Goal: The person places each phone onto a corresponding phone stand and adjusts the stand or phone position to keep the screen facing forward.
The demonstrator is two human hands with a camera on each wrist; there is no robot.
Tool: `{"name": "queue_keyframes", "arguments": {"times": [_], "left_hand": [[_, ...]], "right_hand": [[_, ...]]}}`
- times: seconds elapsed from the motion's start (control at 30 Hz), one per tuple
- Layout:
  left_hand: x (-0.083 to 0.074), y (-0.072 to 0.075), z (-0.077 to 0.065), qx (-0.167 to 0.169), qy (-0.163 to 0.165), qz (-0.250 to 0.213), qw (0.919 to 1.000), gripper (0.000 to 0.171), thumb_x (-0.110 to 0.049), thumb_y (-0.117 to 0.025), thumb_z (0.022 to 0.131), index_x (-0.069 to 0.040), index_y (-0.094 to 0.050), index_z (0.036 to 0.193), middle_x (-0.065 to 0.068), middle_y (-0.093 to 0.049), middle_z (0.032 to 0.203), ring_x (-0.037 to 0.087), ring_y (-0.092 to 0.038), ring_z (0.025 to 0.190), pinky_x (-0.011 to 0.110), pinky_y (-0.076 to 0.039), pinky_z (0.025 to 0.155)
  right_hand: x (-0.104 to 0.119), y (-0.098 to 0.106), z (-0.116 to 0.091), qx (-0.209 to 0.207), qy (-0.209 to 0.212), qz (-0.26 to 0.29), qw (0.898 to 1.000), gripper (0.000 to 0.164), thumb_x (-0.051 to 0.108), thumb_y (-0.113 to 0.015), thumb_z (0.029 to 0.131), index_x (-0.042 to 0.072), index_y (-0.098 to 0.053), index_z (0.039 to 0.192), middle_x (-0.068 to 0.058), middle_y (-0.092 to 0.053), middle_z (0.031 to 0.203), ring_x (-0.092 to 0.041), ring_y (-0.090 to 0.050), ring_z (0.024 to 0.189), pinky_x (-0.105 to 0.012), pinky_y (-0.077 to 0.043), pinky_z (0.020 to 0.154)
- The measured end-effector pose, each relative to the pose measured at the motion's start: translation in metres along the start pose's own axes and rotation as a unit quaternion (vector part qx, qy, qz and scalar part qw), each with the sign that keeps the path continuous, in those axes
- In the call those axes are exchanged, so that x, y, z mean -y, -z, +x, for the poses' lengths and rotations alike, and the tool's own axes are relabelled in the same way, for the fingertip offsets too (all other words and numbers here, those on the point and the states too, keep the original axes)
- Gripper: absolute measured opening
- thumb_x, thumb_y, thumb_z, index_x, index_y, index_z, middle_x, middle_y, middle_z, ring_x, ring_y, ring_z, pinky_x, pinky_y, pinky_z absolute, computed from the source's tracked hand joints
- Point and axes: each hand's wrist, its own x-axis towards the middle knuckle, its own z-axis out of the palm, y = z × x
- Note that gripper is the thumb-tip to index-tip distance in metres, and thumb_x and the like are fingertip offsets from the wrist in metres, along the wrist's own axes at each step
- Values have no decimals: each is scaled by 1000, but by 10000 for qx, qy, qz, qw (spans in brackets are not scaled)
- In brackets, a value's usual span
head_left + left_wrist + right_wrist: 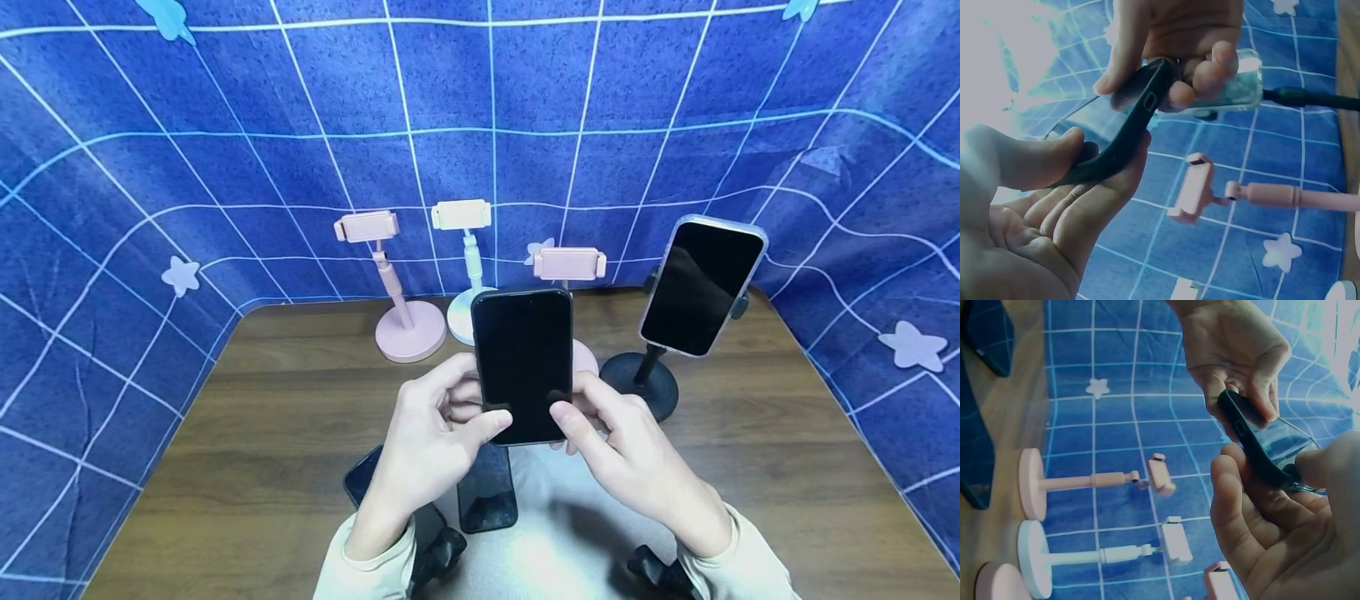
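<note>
A black smartphone (522,358) is held upright between both hands over the table, its dark screen toward the head camera. My left hand (438,429) grips its lower left side, thumb on the screen's lower corner and fingers behind. On the lower right, my right hand (626,442) pinches the other side, thumb likewise over the front. Both wrist views show the phone's dark bottom edge (1132,128) with its port between the two hands. Behind the phone, a pink phone stand (568,264) is partly hidden.
Another pink stand (408,331) and a white one (461,215) stand at the back. To the right, a black stand (641,387) bears a phone (702,285) in a clear case. Phones (487,492) lie near my left forearm. A blue gridded cloth (525,92) hangs behind the wooden table (277,417).
</note>
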Motion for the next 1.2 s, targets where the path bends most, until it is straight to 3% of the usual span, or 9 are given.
{"name": "queue_keyframes", "arguments": {"times": [0.17,0.33,0.53,0.8,0.93,1.03,1.2], "left_hand": [[-8,1,1,-46,9,-309,9995,40,15,-75,80,-3,-70,116,14,-77,89,7,-62,64,21,-51,60],[-13,2,0,-189,26,-575,9982,46,16,-75,80,-1,-69,122,18,-78,97,10,-72,74,25,-58,67],[-20,-2,-1,-374,-251,-407,9982,46,10,-76,84,-2,-67,127,15,-77,98,11,-66,69,22,-54,62],[-22,-6,-1,-345,-336,-248,9985,54,4,-71,92,-7,-58,143,13,-77,110,12,-73,84,24,-59,68],[-21,-7,-2,-238,-148,-182,9994,51,-2,-69,96,-11,-55,145,12,-77,107,14,-72,79,29,-60,63],[-22,-8,-3,-92,-9,-138,9999,46,-7,-69,98,-15,-57,142,9,-76,95,15,-72,70,34,-61,60],[-21,-9,-4,208,188,368,9989,31,-20,-72,98,-22,-65,128,-4,-74,80,9,-66,60,28,-55,55]], "right_hand": [[6,1,3,-18,60,143,9999,19,0,-55,103,15,-61,113,8,-70,74,-2,-65,63,-22,-52,57],[12,1,7,59,90,447,9989,22,-2,-56,102,12,-61,119,4,-76,83,-3,-69,67,-22,-56,63],[17,-1,10,137,79,858,9962,29,-4,-57,101,8,-58,127,-1,-76,84,-8,-71,67,-26,-59,62],[20,-5,14,-160,112,1007,9947,33,-10,-54,100,3,-55,131,-3,-72,79,-10,-68,61,-26,-57,58],[21,-5,13,-189,28,1113,9936,39,-9,-53,101,3,-52,138,-8,-74,87,-10,-69,62,-27,-57,58],[23,-4,12,-239,-2,1241,9920,38,-9,-52,102,1,-51,139,-11,-74,92,-11,-69,62,-28,-58,58],[22,-4,11,-502,230,1445,9880,23,-12,-51,100,-4,-55,122,-9,-72,80,-12,-68,62,-27,-56,57]]}}
